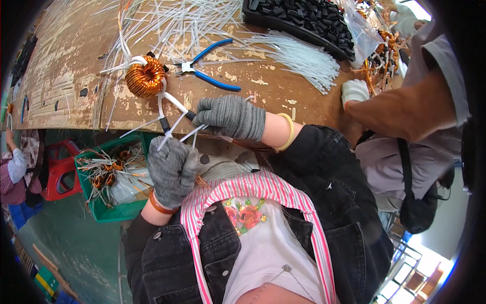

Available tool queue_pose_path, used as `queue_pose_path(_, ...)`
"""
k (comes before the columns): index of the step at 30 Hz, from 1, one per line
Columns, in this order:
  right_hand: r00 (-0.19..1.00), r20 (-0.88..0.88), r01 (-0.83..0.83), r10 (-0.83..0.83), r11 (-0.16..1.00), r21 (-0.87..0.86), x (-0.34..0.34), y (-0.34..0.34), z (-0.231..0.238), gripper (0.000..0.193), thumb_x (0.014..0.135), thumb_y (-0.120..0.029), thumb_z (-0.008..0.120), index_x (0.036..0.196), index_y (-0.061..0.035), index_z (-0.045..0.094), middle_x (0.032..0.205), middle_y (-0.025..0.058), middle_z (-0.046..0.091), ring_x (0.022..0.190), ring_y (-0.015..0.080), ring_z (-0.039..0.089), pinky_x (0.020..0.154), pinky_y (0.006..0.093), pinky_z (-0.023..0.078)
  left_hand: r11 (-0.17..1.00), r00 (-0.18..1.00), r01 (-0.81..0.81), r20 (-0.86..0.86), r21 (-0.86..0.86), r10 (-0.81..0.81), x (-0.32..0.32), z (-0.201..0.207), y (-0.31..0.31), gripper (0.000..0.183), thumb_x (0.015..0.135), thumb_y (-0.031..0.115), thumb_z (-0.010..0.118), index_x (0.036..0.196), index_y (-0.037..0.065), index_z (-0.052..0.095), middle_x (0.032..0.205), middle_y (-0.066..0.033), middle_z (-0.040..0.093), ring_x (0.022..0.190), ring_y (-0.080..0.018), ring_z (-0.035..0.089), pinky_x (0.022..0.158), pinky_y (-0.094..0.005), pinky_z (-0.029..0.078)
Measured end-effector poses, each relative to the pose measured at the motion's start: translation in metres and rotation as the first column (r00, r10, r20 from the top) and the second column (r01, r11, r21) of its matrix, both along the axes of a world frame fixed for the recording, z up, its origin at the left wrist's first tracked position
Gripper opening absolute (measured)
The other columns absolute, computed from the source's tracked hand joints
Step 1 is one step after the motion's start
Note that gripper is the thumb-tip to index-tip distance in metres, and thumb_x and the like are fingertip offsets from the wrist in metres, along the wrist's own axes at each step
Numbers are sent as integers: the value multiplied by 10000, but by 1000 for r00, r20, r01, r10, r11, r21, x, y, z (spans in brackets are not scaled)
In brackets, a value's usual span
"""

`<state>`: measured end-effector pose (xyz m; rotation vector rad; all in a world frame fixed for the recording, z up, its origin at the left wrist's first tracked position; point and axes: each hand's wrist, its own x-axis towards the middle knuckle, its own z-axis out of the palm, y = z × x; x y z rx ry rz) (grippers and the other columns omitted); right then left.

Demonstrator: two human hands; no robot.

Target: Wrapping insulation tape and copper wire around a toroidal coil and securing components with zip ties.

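A copper-wound ring coil [145,77] lies near the table's front edge. Two white-sleeved leads [174,101] run from it toward me, each with a black sleeve [164,124] near its end. My left hand [173,169], in a grey knit glove, is closed on one lead just below the edge. The other lead runs into my gloved right hand [230,118], whose fingers are closed around it. White cable ties [176,123] cross the leads between both hands, their tails sticking out. The fingertips partly hide where the ties loop. Blue-handled cutters [208,66] lie open beyond my right hand.
Loose cable ties [177,25] spread across the far table, with a neater bundle [298,57] to the right. A black tray [283,23] holds small black pieces. Below left stands a green crate [109,215] with coils. A co-worker's gloved hand [355,91] rests at right.
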<state>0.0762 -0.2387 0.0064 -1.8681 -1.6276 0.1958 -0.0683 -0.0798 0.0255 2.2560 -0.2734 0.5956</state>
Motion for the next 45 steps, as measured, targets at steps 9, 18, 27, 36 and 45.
queue_pose_path(9,954,-225,199,-198,980,-18,1,-14,20,263,758,-172,676,994,-82,600,859,106,594,783,266,606,670,329,485,855,989,-150,-76,-496,129,-4,6,2,145,864,139,546,801,23,605,844,-96,580,790,-198,528,746,-319,423)
queue_pose_path(18,972,-94,207,-217,973,-104,-21,1,22,270,745,-211,620,979,-78,597,847,114,595,785,289,617,655,375,499,811,979,-15,-173,-585,-107,-6,-9,6,128,873,109,531,844,-3,586,865,-92,594,774,-183,554,722,-300,440)
queue_pose_path(27,951,86,307,-297,938,-161,-23,-2,14,269,721,-226,635,971,-132,601,793,83,535,711,290,586,589,380,480,898,976,95,-139,-429,-169,-3,9,-1,63,823,45,550,796,3,588,838,-115,610,743,-230,577,689,-318,458)
queue_pose_path(36,678,354,617,-644,761,202,74,-89,42,311,821,-125,564,1132,-128,563,874,100,608,740,283,596,667,350,498,841,955,-290,-200,-457,221,-40,-19,21,321,923,318,433,849,26,543,770,-61,551,718,-191,519,677,-318,403)
queue_pose_path(45,496,489,682,-718,670,292,85,-98,36,424,734,-388,663,1046,-111,589,1072,92,583,1058,272,504,908,426,356,209,765,-480,-523,-852,-377,-29,-42,9,350,916,308,501,1139,44,553,1002,-86,613,912,-177,588,813,-306,481)
